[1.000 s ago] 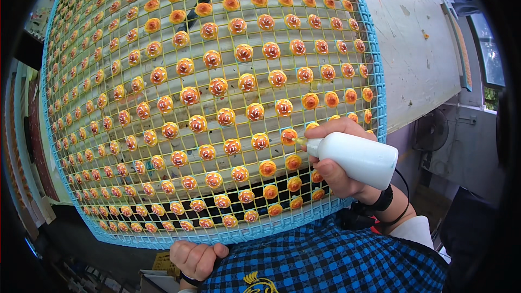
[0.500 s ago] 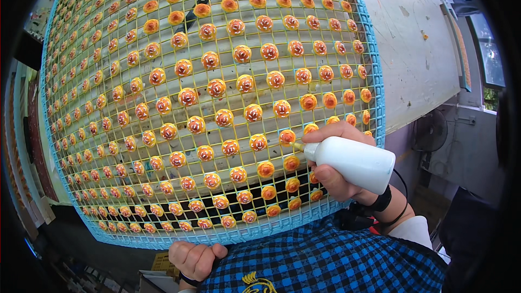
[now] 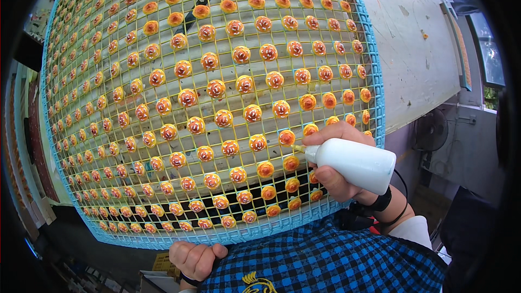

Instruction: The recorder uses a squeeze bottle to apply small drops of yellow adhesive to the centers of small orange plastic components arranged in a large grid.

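Note:
A white squeeze bottle (image 3: 355, 164) with a thin yellowish nozzle lies tilted in my right hand (image 3: 336, 182), its fingers closed round the neck end. The nozzle tip sits right beside an orange rosette (image 3: 287, 137); whether they touch I cannot tell. Rows of small yellow-orange rosettes lie on a yellow mesh rack (image 3: 179, 170) with a light blue rim. Many rosettes, such as one to the left (image 3: 258, 142), bear white dashes; others are plain orange. My left hand (image 3: 194, 260) is curled closed at the rack's near rim, and what it may hold is hidden.
Under and beyond the rack stretches a pale, stained table (image 3: 412, 43). A dark fan (image 3: 431, 130) stands at the right by the wall. A yellow crate (image 3: 163, 263) is low at the left, near my left hand. A blue-black checked cloth (image 3: 304, 260) covers my front.
Hardly anything differs. The nozzle tip has shifted slightly down and right, away from the orange rosette's middle. My left hand stays in place.

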{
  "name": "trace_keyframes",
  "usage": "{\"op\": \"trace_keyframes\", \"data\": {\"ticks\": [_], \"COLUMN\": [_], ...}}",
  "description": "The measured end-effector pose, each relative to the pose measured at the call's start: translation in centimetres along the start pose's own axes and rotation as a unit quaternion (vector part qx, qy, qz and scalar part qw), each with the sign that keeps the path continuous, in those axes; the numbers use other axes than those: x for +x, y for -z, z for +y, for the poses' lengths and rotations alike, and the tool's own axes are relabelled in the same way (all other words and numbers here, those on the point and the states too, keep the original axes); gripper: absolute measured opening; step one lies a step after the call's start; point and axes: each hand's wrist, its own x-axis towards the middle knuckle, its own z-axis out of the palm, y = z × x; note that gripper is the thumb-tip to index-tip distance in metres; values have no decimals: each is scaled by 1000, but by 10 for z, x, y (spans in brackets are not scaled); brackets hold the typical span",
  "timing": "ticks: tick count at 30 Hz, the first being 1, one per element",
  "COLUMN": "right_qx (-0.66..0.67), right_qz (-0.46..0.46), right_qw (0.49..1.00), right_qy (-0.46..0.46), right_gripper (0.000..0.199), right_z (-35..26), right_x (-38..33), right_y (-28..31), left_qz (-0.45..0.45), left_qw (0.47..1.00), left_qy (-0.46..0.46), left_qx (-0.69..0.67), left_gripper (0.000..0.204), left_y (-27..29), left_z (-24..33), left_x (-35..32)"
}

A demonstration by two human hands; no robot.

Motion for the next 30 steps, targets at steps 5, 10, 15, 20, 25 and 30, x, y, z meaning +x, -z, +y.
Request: {"op": "trace_keyframes", "data": {"ticks": [5,10,15,20,25,30], "right_qx": [49,15,5,-4,18,65], "right_qz": [12,2,5,4,3,1], "right_qw": [999,999,999,999,999,998], "right_qy": [4,47,53,37,31,8], "right_gripper": [26,28,28,26,25,24], "right_z": [1,2,3,2,3,4], "right_x": [-3,0,1,0,-1,-2], "right_y": [2,3,2,2,3,4], "left_qz": [9,-4,-19,-22,-21,-19], "left_qw": [1000,1000,1000,1000,1000,1000], "left_qy": [-1,2,9,20,17,16], "left_qx": [-3,1,-2,1,-1,-2], "left_gripper": [14,14,14,14,14,14], "left_y": [-1,1,3,3,3,2], "left_z": [0,1,2,3,3,3], "left_x": [-1,-1,1,-1,-2,-1]}}
